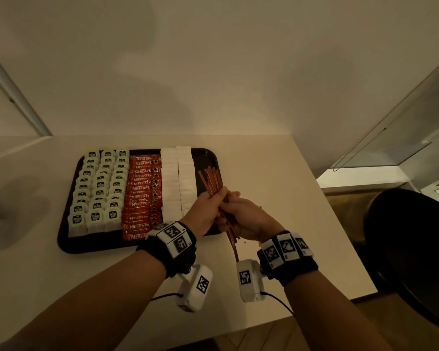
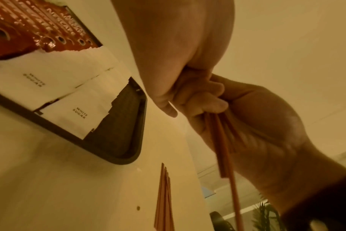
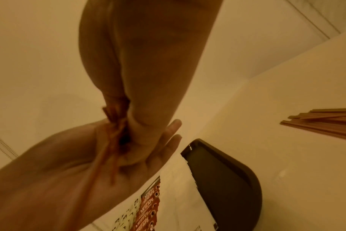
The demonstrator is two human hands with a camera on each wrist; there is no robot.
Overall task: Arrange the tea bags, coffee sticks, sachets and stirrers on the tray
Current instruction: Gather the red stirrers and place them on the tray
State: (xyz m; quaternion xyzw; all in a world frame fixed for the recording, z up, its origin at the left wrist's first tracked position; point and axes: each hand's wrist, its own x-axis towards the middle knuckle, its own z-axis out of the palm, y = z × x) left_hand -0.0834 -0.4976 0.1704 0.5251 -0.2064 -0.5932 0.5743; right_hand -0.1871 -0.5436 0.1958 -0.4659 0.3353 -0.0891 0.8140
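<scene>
Dim, warm, yellowish light is filling all three views.
Soft shadows are lying on the wall (image 1: pixel 142 72) and beside the tray (image 1: pixel 203 154); wide-angle lenses are bending the edges, and both wrist views are showing motion blur and grain.

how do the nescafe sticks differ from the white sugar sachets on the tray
The Nescafe sticks are red with white lettering, laid crosswise in a single overlapping column. The white sugar sachets are plain white with small dark print, in two columns. The sticks sit mid-tray beside the tea bags; the sachets lie to their right, next to the bare strip of the tray. Both run front to back in overlapping rows.
</scene>
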